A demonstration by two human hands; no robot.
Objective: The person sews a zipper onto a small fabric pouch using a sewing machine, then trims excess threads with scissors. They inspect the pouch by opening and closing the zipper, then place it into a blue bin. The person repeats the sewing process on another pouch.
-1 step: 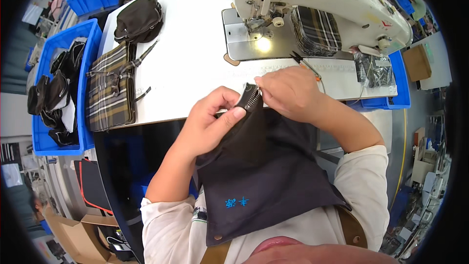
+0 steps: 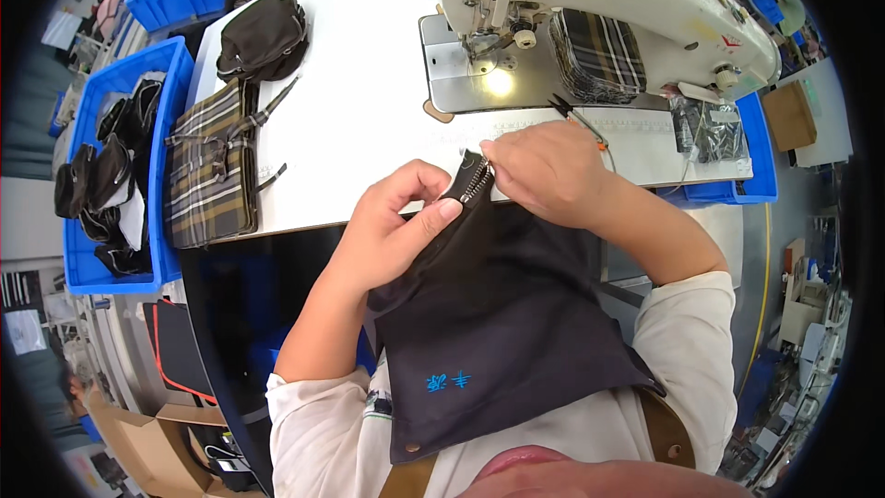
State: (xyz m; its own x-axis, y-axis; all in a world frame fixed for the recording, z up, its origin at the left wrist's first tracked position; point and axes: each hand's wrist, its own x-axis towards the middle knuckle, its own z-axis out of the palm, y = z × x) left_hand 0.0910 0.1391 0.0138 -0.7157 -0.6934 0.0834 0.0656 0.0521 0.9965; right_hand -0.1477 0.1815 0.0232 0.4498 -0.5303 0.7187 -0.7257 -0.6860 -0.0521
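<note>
My left hand (image 2: 396,226) pinches a dark brown fabric piece (image 2: 455,238) between thumb and fingers, over the table's front edge. A metal-toothed zipper (image 2: 477,182) runs along the upper end of this piece. On the other side, my right hand (image 2: 553,171) is closed at the zipper's top end, its fingertips pressed together there. Whether they grip the slider or the tape is too small to tell. The lower part of the piece blends into my dark apron (image 2: 507,341).
A sewing machine (image 2: 599,9) stands at the back right, with stacked plaid pieces (image 2: 599,55) under its arm. Black-tipped snips (image 2: 579,118) lie before it. At left are a dark pouch (image 2: 263,37), folded plaid fabric (image 2: 212,171) and a blue bin (image 2: 166,249) of dark pouches.
</note>
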